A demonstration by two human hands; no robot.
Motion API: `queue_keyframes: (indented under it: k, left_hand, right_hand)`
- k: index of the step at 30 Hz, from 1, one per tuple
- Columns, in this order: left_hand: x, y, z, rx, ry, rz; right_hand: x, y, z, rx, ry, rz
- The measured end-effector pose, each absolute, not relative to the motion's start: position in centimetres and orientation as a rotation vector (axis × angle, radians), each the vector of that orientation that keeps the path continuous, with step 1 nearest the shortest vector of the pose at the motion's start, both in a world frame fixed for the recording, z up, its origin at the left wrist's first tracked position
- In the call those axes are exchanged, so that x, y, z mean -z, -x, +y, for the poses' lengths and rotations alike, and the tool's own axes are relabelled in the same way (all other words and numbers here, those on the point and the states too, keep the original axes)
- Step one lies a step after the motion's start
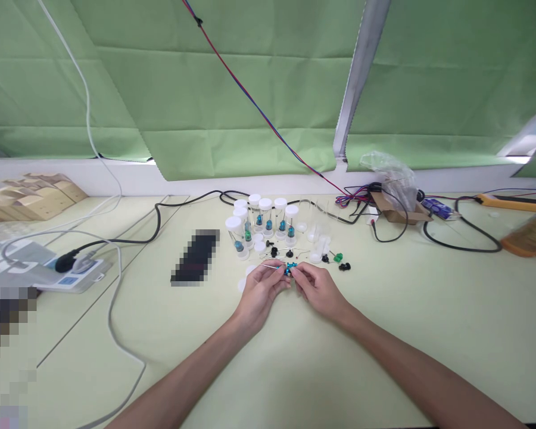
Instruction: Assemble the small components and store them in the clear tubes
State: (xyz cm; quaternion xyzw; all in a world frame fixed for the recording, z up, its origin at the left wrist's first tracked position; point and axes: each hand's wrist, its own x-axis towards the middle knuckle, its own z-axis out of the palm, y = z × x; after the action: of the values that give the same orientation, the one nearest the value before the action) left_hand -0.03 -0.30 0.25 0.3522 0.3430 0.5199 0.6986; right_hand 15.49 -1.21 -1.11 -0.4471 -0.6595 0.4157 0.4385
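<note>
Near the middle of the table, my left hand (264, 289) and my right hand (318, 287) meet with their fingertips around a small blue part (290, 268). Both hands pinch it, and its exact kind is too small to make out. A thin metal rod (269, 266) sticks out leftward by my left fingers. Just beyond the hands lie small black pieces (289, 254) and a green piece (337, 257). Behind these stand several clear tubes with white caps (265, 204), each with a small blue or green piece inside.
A dark pixelated rectangle (195, 257) lies to the left. Farther left are a power strip (78, 275) with plugs and a white cable (111, 322). Cardboard pieces (49, 193) stand at the back left. An open cardboard box (399, 208) and black cables (464, 245) occupy the back right.
</note>
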Motion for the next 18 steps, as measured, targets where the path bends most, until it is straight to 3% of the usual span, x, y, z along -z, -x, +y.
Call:
queue_keyframes:
  k: [18]
  left_hand:
    - [-0.12,0.0,-0.29,-1.158,-0.796,0.759]
  right_hand:
    - [1.35,-15.51,-1.09,-1.089,1.086,-1.617]
